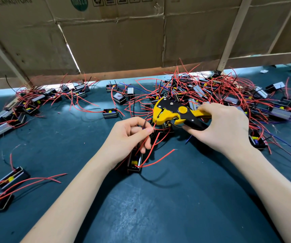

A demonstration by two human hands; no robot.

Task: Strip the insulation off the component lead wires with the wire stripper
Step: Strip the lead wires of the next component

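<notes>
My right hand (223,127) grips the handles of a yellow and black wire stripper (171,111), its jaws pointing left. My left hand (129,135) pinches a red lead wire (154,128) between thumb and fingers, and the wire's end sits at the stripper's jaws. That wire runs down to a small black boxed component (135,163) lying on the mat under my left wrist. A second red lead (160,159) from the same component curls out to the right, its tip bare.
A big tangle of components with red wires (211,92) fills the mat's back right. A smaller heap (36,100) lies at the back left, with two loose components (10,179) at the near left. A cardboard wall (115,41) stands behind the dark green mat (176,207).
</notes>
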